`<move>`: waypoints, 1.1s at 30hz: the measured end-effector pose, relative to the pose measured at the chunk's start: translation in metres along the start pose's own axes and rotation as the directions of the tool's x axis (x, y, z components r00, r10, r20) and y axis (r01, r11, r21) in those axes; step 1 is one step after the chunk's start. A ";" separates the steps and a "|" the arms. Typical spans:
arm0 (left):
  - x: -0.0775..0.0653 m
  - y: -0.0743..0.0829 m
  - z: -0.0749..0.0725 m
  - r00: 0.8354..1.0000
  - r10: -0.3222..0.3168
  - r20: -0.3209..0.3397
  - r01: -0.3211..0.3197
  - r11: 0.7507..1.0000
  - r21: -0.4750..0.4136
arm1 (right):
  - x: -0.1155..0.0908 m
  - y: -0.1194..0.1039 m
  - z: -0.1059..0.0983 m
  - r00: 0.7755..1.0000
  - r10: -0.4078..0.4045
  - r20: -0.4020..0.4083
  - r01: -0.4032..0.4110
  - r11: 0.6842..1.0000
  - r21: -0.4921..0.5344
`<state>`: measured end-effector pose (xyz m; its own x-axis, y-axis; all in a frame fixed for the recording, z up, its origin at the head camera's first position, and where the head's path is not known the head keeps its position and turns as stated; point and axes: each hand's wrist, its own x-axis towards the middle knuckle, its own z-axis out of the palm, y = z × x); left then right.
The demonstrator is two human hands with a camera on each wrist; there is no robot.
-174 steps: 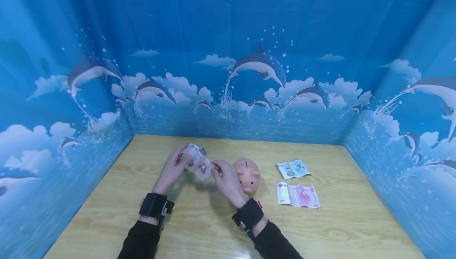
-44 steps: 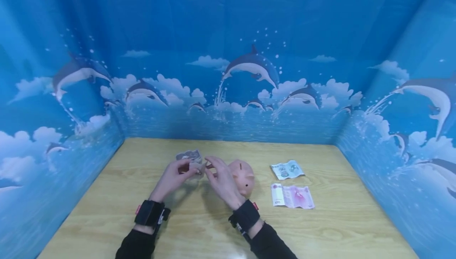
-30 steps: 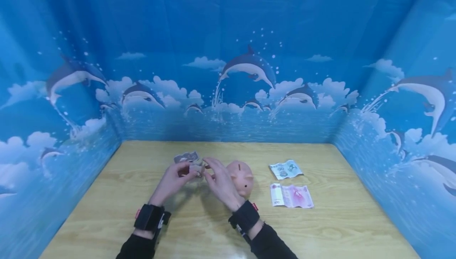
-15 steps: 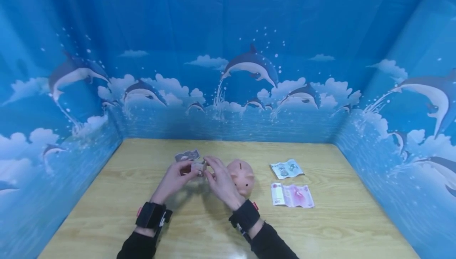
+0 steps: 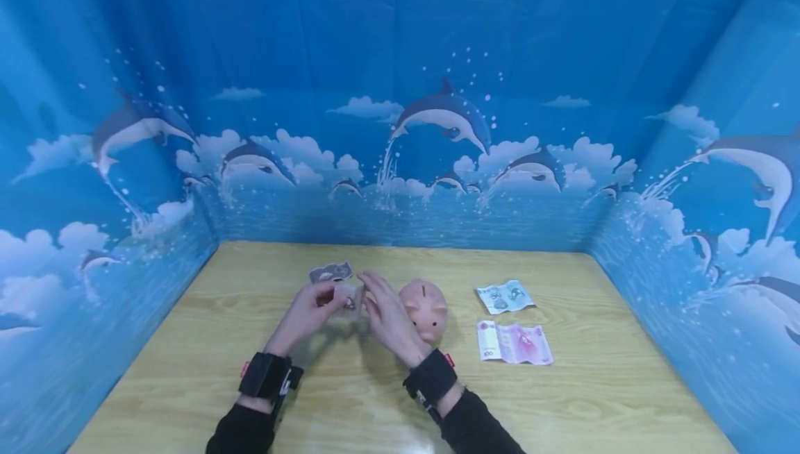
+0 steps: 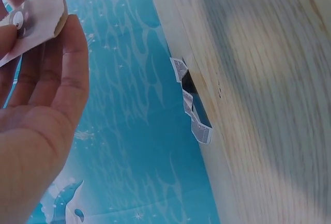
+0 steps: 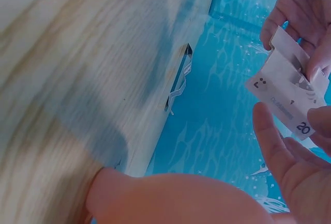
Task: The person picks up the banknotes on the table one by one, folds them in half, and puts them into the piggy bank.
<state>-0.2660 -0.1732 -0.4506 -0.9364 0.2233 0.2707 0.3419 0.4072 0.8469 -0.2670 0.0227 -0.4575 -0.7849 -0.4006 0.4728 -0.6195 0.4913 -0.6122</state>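
In the head view, my left hand (image 5: pixel 303 315) pinches a folded brownish banknote (image 5: pixel 350 296) between thumb and fingers, above the table. The right wrist view shows the number 20 printed on the folded banknote (image 7: pixel 282 97). Facing it from the other side is my right hand (image 5: pixel 390 318), its fingers mostly straight, with the thumb at the banknote's corner and the index finger apart from it. Just right of that hand a pink piggy bank (image 5: pixel 425 301) stands on the table, its slot facing up. The right hand overlaps part of its side.
A second brownish, creased banknote (image 5: pixel 331 272) rests on the table behind the left hand. To the right lie a greenish banknote (image 5: pixel 506 296) and a pink 100 banknote (image 5: pixel 515 343). A blue dolphin-print curtain (image 5: pixel 400 162) borders the wooden table (image 5: pixel 600 384).
Several seconds ago the banknote was spread out between both hands; now it is folded small. Over the last half second my right fingers have straightened. The piggy bank and table banknotes stay put.
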 end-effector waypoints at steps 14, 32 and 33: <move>-0.001 -0.001 0.001 0.997 -0.059 0.045 0.062 0.995 -0.073 | 0.000 0.002 0.003 0.997 0.078 -0.013 -0.076 0.990 0.118; 0.001 -0.002 0.000 0.989 -0.146 -0.002 0.144 0.980 -0.141 | 0.002 -0.002 -0.002 0.995 0.074 -0.062 -0.066 0.989 0.132; 0.001 -0.002 0.000 0.990 -0.143 0.001 0.142 0.979 -0.145 | 0.002 -0.003 -0.002 0.995 0.079 -0.064 -0.070 0.989 0.132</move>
<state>-0.2678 -0.1742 -0.4523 -0.9756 0.1640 0.1460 0.1905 0.3019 0.9341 -0.2668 0.0217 -0.4536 -0.8305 -0.3103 0.4626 -0.5561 0.4115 -0.7221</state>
